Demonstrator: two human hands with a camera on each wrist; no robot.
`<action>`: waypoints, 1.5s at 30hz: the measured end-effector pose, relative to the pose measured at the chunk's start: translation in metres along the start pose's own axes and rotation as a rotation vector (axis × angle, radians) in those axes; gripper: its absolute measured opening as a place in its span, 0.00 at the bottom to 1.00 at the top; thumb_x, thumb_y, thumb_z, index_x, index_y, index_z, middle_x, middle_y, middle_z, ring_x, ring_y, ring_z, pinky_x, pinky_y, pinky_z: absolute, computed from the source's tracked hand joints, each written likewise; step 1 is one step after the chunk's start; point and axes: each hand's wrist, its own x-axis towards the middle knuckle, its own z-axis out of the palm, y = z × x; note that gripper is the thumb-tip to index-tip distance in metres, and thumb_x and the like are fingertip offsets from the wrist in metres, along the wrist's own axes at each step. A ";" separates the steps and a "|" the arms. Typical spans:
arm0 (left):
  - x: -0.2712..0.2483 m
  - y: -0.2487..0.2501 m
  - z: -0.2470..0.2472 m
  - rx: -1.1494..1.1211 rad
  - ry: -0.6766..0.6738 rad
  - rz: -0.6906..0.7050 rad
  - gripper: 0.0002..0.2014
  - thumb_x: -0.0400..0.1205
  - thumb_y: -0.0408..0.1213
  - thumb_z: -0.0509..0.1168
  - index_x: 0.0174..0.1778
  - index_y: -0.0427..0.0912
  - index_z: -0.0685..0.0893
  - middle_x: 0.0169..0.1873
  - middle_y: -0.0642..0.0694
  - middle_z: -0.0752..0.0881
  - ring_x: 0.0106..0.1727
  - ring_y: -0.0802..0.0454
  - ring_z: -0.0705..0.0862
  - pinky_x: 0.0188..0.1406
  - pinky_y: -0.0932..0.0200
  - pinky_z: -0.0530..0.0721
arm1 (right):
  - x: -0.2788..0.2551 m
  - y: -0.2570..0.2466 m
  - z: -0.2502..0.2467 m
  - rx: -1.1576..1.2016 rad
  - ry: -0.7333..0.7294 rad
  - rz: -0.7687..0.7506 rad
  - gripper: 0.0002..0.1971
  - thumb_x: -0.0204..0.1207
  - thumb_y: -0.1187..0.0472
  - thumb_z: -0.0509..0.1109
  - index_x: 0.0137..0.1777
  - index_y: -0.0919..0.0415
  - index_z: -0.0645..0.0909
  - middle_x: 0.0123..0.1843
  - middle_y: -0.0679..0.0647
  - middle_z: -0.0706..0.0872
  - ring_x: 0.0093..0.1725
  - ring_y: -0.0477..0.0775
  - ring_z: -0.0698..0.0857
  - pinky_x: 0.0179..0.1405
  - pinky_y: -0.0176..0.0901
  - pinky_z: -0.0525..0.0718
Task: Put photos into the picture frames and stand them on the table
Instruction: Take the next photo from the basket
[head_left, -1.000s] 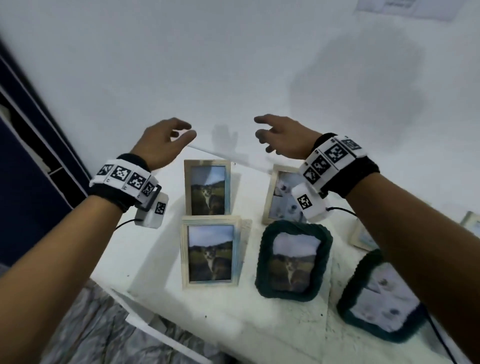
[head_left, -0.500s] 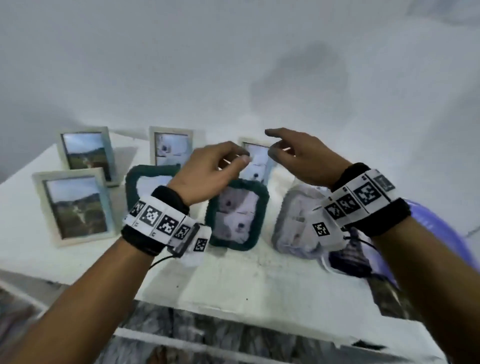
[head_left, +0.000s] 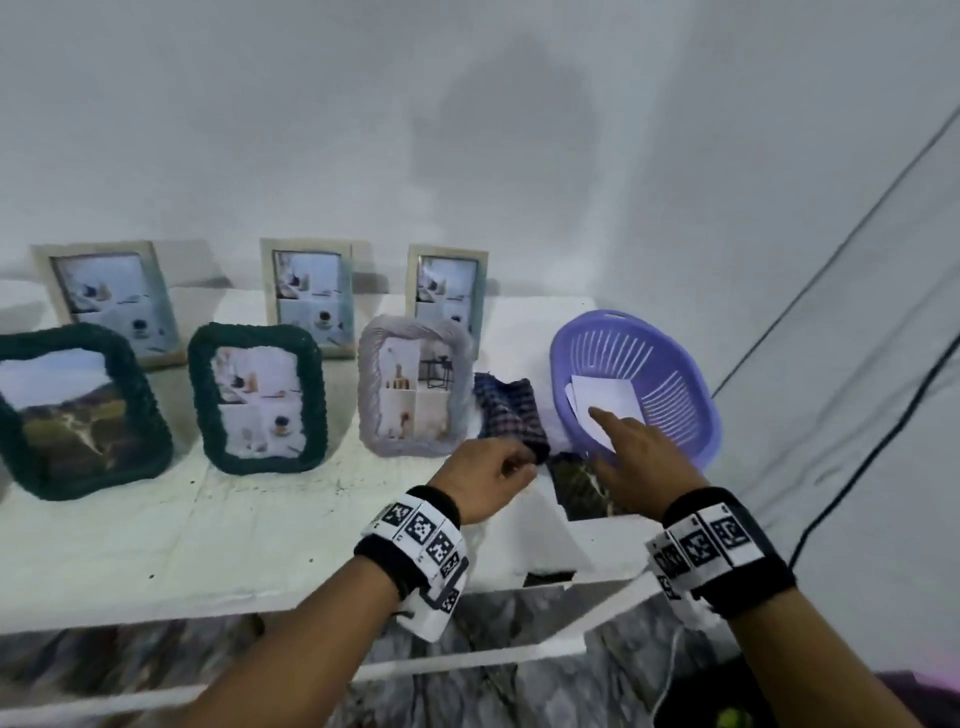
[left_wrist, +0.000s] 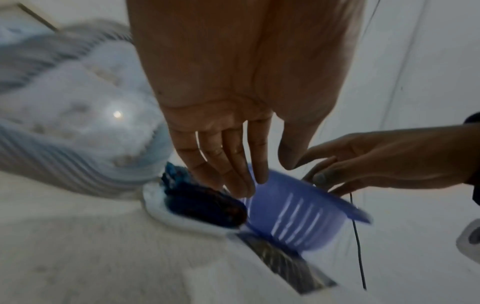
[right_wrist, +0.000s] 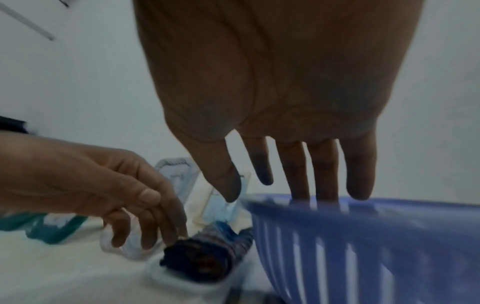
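- Head view: six filled picture frames stand on the white tabletop (head_left: 156, 545): three pale wooden frames (head_left: 309, 293) behind, two dark green woven frames (head_left: 258, 397) and one grey woven frame (head_left: 414, 393) in front.
- Left hand (head_left: 485, 480): fingers (left_wrist: 233, 164) relaxed, holding nothing, above the rolled dark checked cloth (head_left: 509, 415).
- Right hand (head_left: 641, 462): fingers (right_wrist: 322, 168) extended, empty, reaching over the rim of the purple slotted plastic basket (head_left: 675, 374).
- White photo sheets (head_left: 602, 402) lie inside the basket.

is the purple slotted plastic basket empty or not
Not empty. White paper sheets lie inside the purple slotted plastic basket, and the right hand reaches over its rim with a finger on them.
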 end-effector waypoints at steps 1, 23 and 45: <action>0.007 0.004 0.012 0.021 -0.026 0.016 0.13 0.85 0.44 0.63 0.59 0.41 0.86 0.53 0.43 0.89 0.53 0.47 0.86 0.54 0.51 0.83 | -0.003 0.007 0.005 -0.029 0.001 0.022 0.32 0.82 0.49 0.62 0.83 0.54 0.57 0.66 0.62 0.81 0.63 0.66 0.80 0.58 0.54 0.78; 0.101 0.022 0.093 0.730 -0.063 -0.064 0.35 0.83 0.61 0.54 0.82 0.44 0.61 0.85 0.36 0.48 0.82 0.39 0.58 0.75 0.44 0.61 | -0.011 0.071 -0.006 0.120 0.368 0.058 0.29 0.71 0.54 0.52 0.71 0.51 0.79 0.53 0.55 0.89 0.57 0.66 0.82 0.66 0.70 0.72; 0.116 0.020 0.096 0.783 -0.095 0.068 0.30 0.84 0.54 0.55 0.79 0.43 0.63 0.82 0.37 0.59 0.81 0.41 0.60 0.75 0.44 0.60 | -0.001 0.102 -0.016 0.208 0.490 -0.073 0.26 0.72 0.53 0.53 0.66 0.55 0.82 0.49 0.55 0.91 0.47 0.63 0.87 0.52 0.62 0.83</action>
